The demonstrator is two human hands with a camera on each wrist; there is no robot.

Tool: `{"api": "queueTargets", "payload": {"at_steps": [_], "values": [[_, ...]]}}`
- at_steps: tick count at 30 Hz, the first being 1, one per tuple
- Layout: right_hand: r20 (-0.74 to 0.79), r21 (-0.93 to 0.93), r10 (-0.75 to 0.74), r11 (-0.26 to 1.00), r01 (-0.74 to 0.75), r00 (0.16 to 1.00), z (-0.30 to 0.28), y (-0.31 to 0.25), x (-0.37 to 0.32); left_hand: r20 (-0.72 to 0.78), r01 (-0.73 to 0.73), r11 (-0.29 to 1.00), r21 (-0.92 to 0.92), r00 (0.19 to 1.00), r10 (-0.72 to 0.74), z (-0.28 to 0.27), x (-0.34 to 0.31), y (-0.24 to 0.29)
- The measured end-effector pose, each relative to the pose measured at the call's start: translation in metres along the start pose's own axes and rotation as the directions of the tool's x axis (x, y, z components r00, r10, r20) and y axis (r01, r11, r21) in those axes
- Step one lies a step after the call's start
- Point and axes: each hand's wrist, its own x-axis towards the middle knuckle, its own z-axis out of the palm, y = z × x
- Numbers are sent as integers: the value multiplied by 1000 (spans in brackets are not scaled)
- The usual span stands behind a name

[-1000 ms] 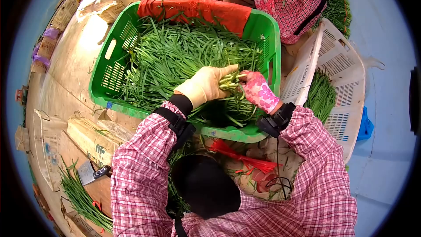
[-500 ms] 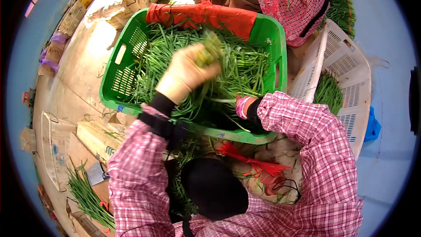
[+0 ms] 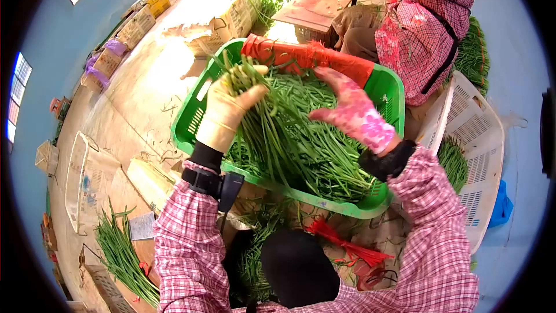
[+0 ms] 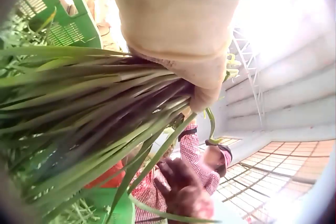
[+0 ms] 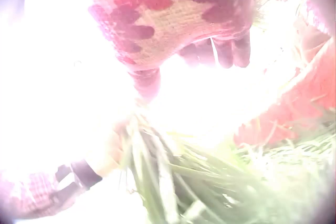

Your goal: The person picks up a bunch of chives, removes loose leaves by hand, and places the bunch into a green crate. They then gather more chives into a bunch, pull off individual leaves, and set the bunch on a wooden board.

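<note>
My left hand (image 3: 223,107), in a cream glove, grips a bunch of garlic chives (image 3: 267,136) near the stem ends, raised over the left part of a green basket (image 3: 324,204). Long leaves hang from the fist down into the basket; in the left wrist view they fan out from the glove (image 4: 178,35). Across from it, my right hand (image 3: 360,110), in a pink flowered glove, is held above the basket with fingers and thumb spread and nothing in them. More chives (image 3: 339,165) fill the basket. The right wrist view is badly overexposed.
Red cloth (image 3: 307,57) drapes the basket's far rim. A white crate (image 3: 475,139) with chives stands at right, beside another seated person (image 3: 417,52). Red ties (image 3: 347,243) lie near my lap. At lower left are a cleaver blade (image 3: 142,226) and more chives (image 3: 119,249).
Both hands were together at the stems; they parted, and my left hand lifted the bunch up and leftward. My right hand rose from the basket's near side and opened. The head view shifted.
</note>
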Motion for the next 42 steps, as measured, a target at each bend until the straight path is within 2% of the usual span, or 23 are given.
{"api": "queueTargets", "payload": {"at_steps": [4,5,8,12,13,15,16,18,20,22,23,26,27,28,29,32,33,34,35,38,39,41,42], "values": [[-56,1,-130,992,130,990,60,-15,28,194,42,997,-65,981,-29,14,1,-17],[-16,256,-162,953,161,987,75,-16,32,256,116,992,-53,962,-99,20,-3,-3],[29,776,-233,619,125,972,120,-16,44,278,111,986,121,950,-141,13,-5,-19],[-112,944,-23,311,113,993,149,-18,31,364,199,869,453,849,-384,9,-8,13],[-172,926,18,343,155,985,149,-23,23,364,187,849,495,843,-397,6,-9,10],[-355,409,-65,886,218,933,129,-39,17,367,127,852,507,863,-347,9,-8,12],[-361,337,-107,911,237,926,124,-36,19,370,80,875,477,885,-283,9,-12,12],[-338,218,-187,938,269,923,112,-25,37,314,5,876,482,932,-179,12,-21,26],[-356,774,111,592,226,928,111,-17,57,220,-39,733,679,964,-152,9,-19,17],[-94,877,317,475,-72,944,60,-14,53,223,28,923,384,967,-122,0,-19,10],[-121,889,365,453,-62,923,51,3,59,144,-3,951,308,989,-44,1,-21,6],[-352,855,403,506,115,845,20,11,65,-29,-227,830,509,959,281,0,-21,9],[-344,824,361,558,95,867,15,20,68,-43,-251,909,332,959,280,17,-38,44],[-335,789,318,609,79,887,10,30,72,110,-281,947,158,958,265,27,-46,49],[-325,750,275,658,70,905,5,39,77,411,-426,856,295,865,289,38,-52,57],[-253,770,151,630,104,956,-8,27,67,689,-182,926,330,718,-104,92,-65,10],[-228,801,110,587,122,967,-18,14,58,599,-80,848,524,742,-300,97,-68,13],[-185,825,115,557,91,976,-32,-6,46,586,-272,849,454,809,-54,98,-66,-44],[-184,824,155,563,66,971,-45,-28,34,530,-156,762,628,804,-272,99,-55,-74],[-201,890,97,435,140,975,-66,-14,17,369,-35,479,877,688,-625,83,-34,-124],[-199,920,99,361,151,975,-71,-5,14,289,79,420,904,610,-738,73,-39,-97],[-83,991,94,117,72,992,-82,6,6,346,-140,325,935,544,-764,60,-51,-94],[-102,990,160,115,84,982,-86,6,-1,364,-205,302,931,574,-733,58,-54,-87]]}}
